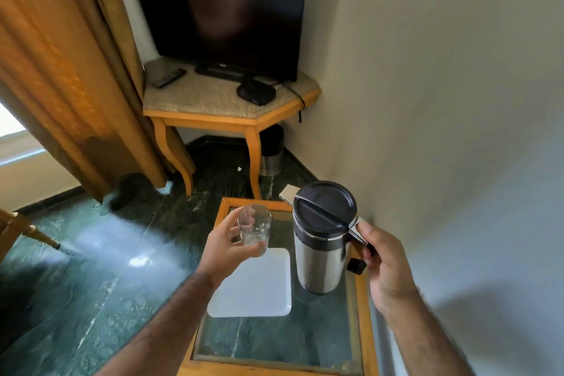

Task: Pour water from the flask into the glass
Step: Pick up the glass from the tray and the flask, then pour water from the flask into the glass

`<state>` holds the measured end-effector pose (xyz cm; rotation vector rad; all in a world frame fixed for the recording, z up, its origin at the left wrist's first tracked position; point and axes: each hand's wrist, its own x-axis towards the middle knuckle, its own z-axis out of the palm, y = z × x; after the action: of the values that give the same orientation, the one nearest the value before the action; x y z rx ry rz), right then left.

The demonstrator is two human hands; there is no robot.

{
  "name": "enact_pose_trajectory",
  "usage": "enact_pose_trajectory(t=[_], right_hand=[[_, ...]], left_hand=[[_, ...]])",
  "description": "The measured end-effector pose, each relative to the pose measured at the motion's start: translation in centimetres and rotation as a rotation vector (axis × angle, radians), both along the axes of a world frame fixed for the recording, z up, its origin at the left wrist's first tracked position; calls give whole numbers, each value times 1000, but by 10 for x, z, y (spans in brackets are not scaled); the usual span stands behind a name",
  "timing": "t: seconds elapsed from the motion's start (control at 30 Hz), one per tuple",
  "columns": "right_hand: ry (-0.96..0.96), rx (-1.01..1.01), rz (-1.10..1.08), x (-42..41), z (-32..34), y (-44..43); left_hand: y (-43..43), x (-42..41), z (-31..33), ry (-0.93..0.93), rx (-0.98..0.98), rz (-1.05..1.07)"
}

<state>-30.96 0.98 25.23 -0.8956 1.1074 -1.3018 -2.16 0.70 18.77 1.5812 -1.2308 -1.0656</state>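
A steel flask [320,256] with a black lid and a silver spout stands upright, lifted just above the glass-topped side table [361,308]. My right hand [384,265] grips its black handle on the right side. My left hand [229,249] holds a clear drinking glass [254,227] upright in the air, left of the flask and apart from it. The glass looks empty or nearly so. The flask's lid is on and its spout points away from me, toward the back left.
A white square tray [259,290] lies on the side table under the glass. The wall runs close along the right. Beyond stand a wooden TV table [232,119] with a television, a small bin [271,159] under it, and a brown curtain [70,70] at left.
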Motion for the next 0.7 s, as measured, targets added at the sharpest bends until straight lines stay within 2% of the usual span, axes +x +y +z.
enact_pose_trajectory(t=[0.17,0.33,0.5,0.7], right_hand=[[138,-49,76,-5,90,2],[176,-76,175,-5,172,8],[172,-89,280,2,232,7],[317,-100,336,10,290,-3]], left_hand=[[12,3,66,2,-20,-31],[22,-3,128,-11,-78,-63],[24,-10,175,-18,-129,-75],[27,-7,208,9,-172,-61]])
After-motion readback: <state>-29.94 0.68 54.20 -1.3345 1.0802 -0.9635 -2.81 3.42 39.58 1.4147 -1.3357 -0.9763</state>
